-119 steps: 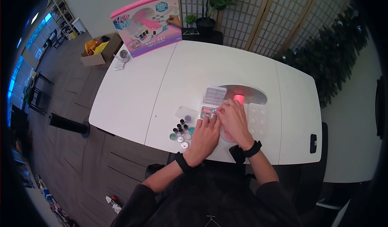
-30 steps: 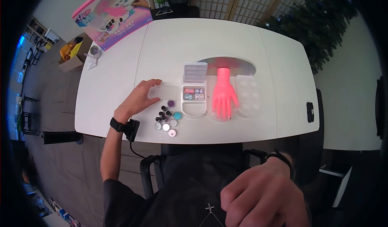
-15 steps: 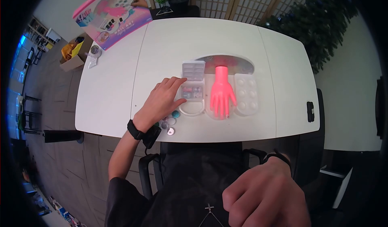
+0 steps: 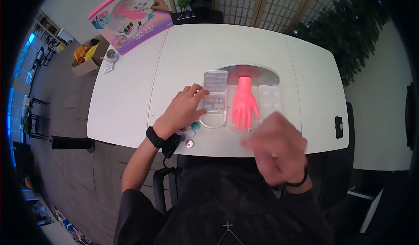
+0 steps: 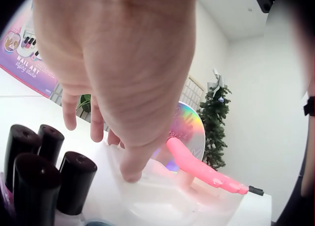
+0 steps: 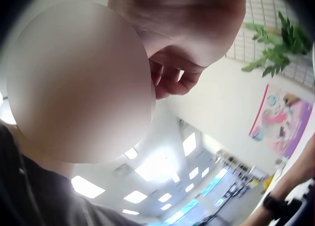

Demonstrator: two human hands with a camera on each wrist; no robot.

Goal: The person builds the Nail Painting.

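My right hand [image 4: 281, 147] has swung forward, can't tell its grip; half-curled left hand [image 4: 180, 110] grips clear lid [image 4: 214, 102]; white counter [image 4: 196, 49], tree [image 4: 349, 31] beyond.

The white surface [image 4: 187, 49] bears a nail-art box [image 4: 133, 20], a pale tray [image 4: 213, 126], small round pots [image 4: 189, 143], dark-capped bottles [image 5: 76, 181] and a black object [image 4: 338, 127]

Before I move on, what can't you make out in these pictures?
- Right hand: motion-blurred in the head view; I can't tell whether it holds anything.
- Black-capped bottles: lower parts cut off by the left wrist view's bottom edge; hidden by the left hand and its wrist gear in the head view.
- Small pieces in the tray: too small in the head view.
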